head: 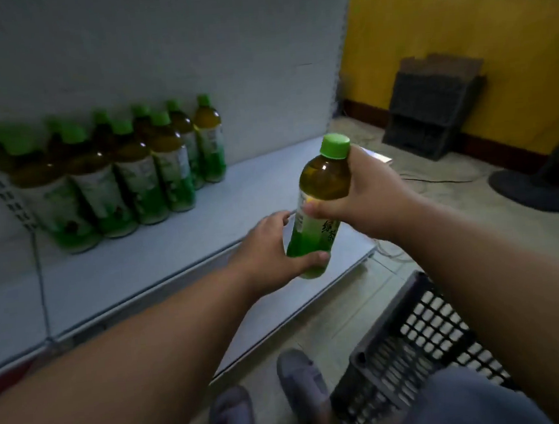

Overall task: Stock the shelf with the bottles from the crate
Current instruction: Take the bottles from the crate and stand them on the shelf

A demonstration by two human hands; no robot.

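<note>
I hold one green-tea bottle [321, 188] with a green cap and green label upright in front of the grey shelf [252, 187]. My right hand [367, 191] grips its upper body and neck from the right. My left hand [267, 249] wraps its base from the left. Both hands touch the bottle at once. Several matching bottles [127, 170] stand in two rows at the back left of the shelf. The dark slatted crate [415, 341] sits on the floor at lower right, its inside mostly hidden by my right arm.
A white back panel [158, 54] rises behind the shelf. A second shelf edge [312, 309] lies below. My two grey shoes [266, 403] stand on the floor. At the yellow wall lean stacked dark crates [431, 116] and a fan base [530, 188].
</note>
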